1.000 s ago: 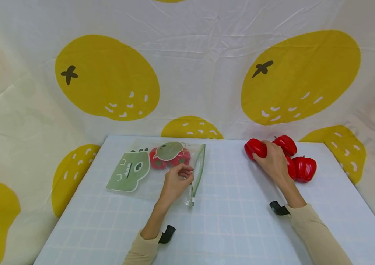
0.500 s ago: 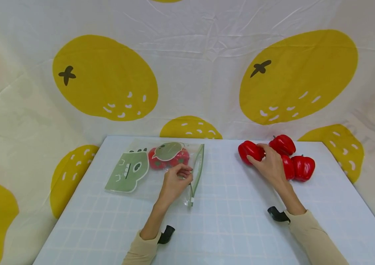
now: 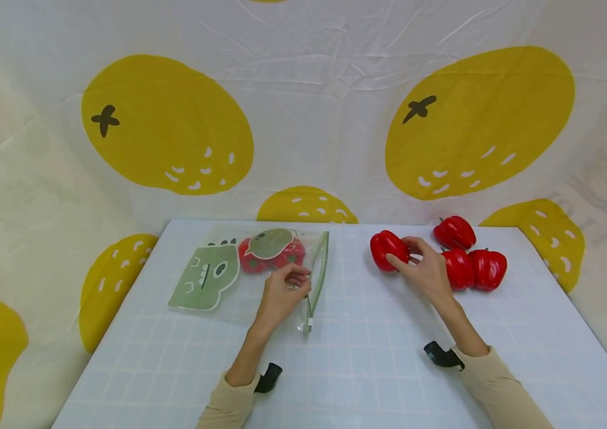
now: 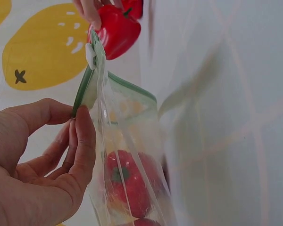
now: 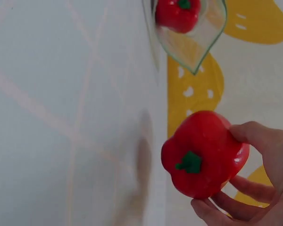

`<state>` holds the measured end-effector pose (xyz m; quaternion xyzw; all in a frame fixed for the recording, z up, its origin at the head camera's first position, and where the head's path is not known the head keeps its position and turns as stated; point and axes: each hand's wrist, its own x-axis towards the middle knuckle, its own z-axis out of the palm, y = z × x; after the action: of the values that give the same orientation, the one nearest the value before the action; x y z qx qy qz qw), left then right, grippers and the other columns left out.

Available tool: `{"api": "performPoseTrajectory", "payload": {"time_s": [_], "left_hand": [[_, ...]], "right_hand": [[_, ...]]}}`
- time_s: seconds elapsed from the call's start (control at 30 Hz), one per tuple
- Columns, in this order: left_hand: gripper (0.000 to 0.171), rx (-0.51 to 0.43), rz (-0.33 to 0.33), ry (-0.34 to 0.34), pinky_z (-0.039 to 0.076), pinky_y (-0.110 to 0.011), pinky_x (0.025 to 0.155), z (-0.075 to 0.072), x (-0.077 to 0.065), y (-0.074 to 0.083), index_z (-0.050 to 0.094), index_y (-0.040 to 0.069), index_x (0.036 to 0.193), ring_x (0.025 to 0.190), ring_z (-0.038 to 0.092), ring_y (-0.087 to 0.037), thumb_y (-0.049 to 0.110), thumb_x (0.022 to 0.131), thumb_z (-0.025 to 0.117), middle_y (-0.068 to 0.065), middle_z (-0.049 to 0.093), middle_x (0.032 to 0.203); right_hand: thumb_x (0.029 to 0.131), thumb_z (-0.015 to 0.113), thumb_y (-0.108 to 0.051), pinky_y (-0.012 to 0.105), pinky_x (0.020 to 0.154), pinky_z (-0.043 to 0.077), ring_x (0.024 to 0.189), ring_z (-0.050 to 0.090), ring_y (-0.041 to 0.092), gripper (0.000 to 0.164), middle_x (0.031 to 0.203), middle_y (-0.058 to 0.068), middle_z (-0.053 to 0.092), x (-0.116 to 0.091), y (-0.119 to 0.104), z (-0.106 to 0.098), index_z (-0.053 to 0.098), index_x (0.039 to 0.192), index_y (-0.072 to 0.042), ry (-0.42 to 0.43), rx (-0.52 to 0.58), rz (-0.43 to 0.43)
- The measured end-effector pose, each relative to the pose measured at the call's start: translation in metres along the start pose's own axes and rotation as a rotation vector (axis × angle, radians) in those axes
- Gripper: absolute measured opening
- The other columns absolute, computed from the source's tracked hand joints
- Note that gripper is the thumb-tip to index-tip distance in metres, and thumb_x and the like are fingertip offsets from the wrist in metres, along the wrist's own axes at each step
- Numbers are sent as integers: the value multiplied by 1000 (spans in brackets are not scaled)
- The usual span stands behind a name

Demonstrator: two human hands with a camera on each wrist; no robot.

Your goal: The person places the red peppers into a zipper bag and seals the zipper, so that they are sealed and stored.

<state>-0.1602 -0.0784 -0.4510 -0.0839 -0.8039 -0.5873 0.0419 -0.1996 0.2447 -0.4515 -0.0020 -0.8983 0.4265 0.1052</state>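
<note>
My left hand [image 3: 284,291] pinches the green-edged rim of a clear zip bag [image 4: 127,136] between thumb and finger, and the bag's mouth gapes toward the right. Inside the bag lie red bell peppers [image 4: 132,183], partly hidden behind its green printed patches. My right hand [image 3: 424,268] holds another red bell pepper [image 3: 388,250] between thumb and fingers, just above the table and to the right of the bag's mouth. In the right wrist view, the held pepper [image 5: 203,155] shows its green stem.
Three more red bell peppers stand at the table's right: one at the back [image 3: 455,232], two side by side in front, the outer one [image 3: 488,269] fully visible. The pale checked table [image 3: 357,369] meets a fruit-print cloth [image 3: 325,119] behind it.
My right hand has carried the red bell pepper leftward, away from the other peppers and nearer the bag. The left hand keeps its pinch on the bag's rim.
</note>
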Motion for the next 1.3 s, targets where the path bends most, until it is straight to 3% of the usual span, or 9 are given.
{"api": "performPoseTrajectory", "payload": {"time_s": [0.27, 0.77, 1.3], "left_hand": [[14, 0, -21, 1, 57, -17, 69, 1, 1, 1, 73, 1, 104, 84, 65, -21, 0, 90, 73, -8, 69, 91], [13, 12, 2, 12, 57, -18, 69, 0, 0, -1, 73, 1, 102, 82, 65, -20, 1, 89, 73, -8, 70, 90], [15, 35, -25, 3, 59, -21, 73, -1, 0, 3, 73, 2, 106, 84, 66, -20, 2, 91, 73, -7, 70, 94]], "right_hand": [[86, 83, -42, 52, 97, 56, 125, 57, 36, 71, 139, 16, 61, -5, -8, 10, 55, 142, -8, -22, 64, 36], [85, 81, -51, 49, 100, 56, 127, 57, 32, 74, 142, 11, 60, -8, -28, 36, 54, 143, -13, -121, 157, 152], [88, 79, -48, 48, 99, 56, 126, 58, 32, 66, 139, 12, 61, -3, -44, 68, 57, 139, -13, -179, 223, 183]]}}
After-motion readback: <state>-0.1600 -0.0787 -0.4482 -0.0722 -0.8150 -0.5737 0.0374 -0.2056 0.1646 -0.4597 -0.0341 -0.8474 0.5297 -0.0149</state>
